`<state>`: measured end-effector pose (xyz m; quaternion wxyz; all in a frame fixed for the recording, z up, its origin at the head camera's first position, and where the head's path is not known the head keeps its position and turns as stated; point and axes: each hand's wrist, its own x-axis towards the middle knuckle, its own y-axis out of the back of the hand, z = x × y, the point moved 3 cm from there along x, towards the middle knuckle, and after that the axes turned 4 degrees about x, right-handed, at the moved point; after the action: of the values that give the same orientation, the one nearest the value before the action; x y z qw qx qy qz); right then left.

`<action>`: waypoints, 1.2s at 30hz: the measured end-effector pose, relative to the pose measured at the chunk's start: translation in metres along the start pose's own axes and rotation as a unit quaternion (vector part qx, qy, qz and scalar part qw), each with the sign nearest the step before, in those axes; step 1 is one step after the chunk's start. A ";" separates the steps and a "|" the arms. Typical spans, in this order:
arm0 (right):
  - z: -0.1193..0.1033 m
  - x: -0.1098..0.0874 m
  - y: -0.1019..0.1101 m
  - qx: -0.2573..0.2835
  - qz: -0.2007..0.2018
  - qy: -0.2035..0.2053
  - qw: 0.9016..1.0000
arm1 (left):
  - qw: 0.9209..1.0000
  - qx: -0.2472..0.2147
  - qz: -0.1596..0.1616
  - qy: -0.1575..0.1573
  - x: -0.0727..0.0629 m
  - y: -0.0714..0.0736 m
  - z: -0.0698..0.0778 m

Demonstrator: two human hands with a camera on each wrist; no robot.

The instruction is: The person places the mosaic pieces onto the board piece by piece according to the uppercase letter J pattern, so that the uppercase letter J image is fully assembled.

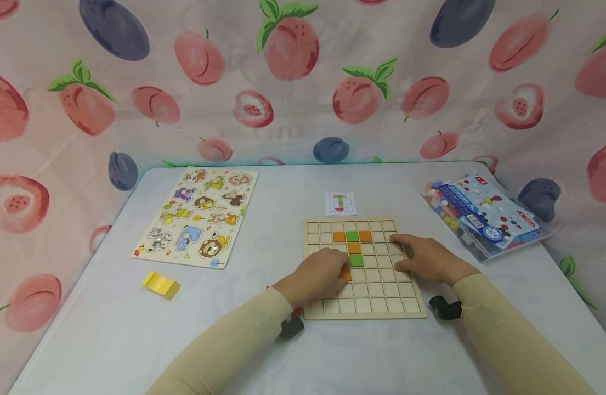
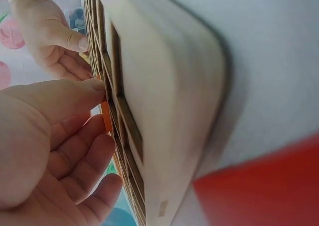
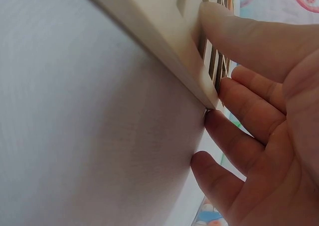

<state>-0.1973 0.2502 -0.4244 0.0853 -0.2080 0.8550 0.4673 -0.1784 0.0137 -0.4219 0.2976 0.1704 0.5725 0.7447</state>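
Note:
A wooden grid board lies on the table, with orange and green square tiles set in a T-like pattern. My left hand reaches over its left half; thumb and fingertips pinch an orange tile low in the column, right at the grid. Above that tile sit a green tile and another orange tile. At the board's right side, my right hand rests with loosely spread fingers. In the right wrist view its thumb touches the board's top and the other fingers are along the edge.
Behind the board lies a small pattern card. An animal puzzle board is at the left, with a bent yellow piece in front. A clear box of colourful pieces stands right. Something red lies beside the board's near left corner.

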 end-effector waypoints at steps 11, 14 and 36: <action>0.000 0.000 0.000 -0.005 -0.001 0.004 1.000 | 1.000 -0.015 -0.016 0.012 0.000 0.001 -0.002; 0.000 0.000 0.000 -0.007 -0.001 0.005 1.000 | 1.000 -0.017 -0.017 0.013 0.000 0.000 -0.002; -0.001 0.000 -0.001 -0.002 -0.003 -0.009 1.000 | 1.000 -0.011 -0.012 0.008 -0.002 0.001 -0.002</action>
<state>-0.1971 0.2495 -0.4245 0.0938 -0.2069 0.8526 0.4705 -0.1779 0.0113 -0.4217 0.3037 0.1539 0.5686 0.7489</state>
